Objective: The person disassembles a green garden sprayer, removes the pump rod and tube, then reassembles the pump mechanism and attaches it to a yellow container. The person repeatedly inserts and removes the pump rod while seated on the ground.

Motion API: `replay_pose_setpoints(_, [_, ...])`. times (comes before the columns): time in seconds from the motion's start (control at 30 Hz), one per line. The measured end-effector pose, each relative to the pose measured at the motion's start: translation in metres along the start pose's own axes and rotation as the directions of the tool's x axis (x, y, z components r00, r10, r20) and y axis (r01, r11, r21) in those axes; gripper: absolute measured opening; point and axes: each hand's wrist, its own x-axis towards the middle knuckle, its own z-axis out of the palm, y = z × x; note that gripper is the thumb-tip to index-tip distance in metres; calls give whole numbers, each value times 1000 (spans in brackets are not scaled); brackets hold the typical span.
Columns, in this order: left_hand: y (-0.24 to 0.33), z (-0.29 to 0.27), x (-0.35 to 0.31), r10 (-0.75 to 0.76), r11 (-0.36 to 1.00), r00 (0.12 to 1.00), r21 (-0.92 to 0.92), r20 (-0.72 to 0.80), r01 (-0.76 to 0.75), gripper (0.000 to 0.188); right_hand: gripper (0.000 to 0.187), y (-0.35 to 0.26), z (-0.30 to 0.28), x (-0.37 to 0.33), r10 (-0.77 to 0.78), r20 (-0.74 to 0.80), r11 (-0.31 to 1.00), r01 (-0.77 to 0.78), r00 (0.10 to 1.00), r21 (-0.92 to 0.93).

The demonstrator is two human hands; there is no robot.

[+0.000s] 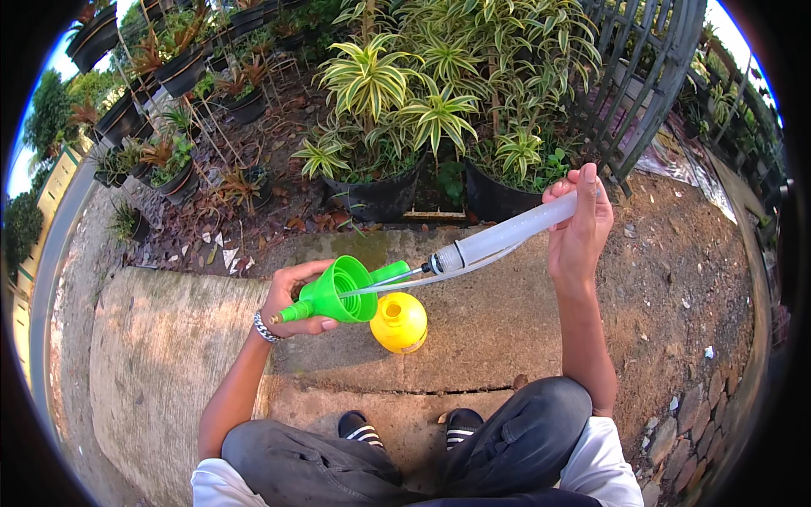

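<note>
The concrete slab (486,334) lies between the person's slippers (361,429), near its lower edge, and two large black pots (380,198) along its far side. A dark slatted fence (646,72) stands at the right, beyond the right hand (581,232). Smaller hanging pots (177,76) and dry leaves (287,182) occupy the upper left. The yellow bottle (399,325) stands upright on the slab, below the held parts and just beside the green funnel (323,297).

Containers: the large pots hold striped-leaf plants (439,114) and low grass. The bottle has an uncapped round mouth at its top; its contents cannot be determined. The funnel is tilted, wide end toward the right, with stepped rings inside. A thin metal rod (411,274) and a clear hose (473,265) enter this wide end.

Hands: the left hand (284,290) grips the funnel from the left side. The right hand grips the far end of the translucent tube (507,237), which slopes down toward the funnel.
</note>
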Motion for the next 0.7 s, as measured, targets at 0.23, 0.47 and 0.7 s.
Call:
replay_pose_setpoints(0.23, [2,0,1,17,1000,1000,15,9,-17,84,28,-1,-3,1,-61,98,997,56,993,61])
replay_pose_setpoints(0.47, [10,1,2,39,997,999,69,-20,-37,83,40,0,3,-7,12,359,995,-48,933,91])
replay_pose_setpoints(0.7, [36,-4,8,128,967,992,222,-1,-124,81,32,9,-1,-15,314,696,948,-253,645,-193])
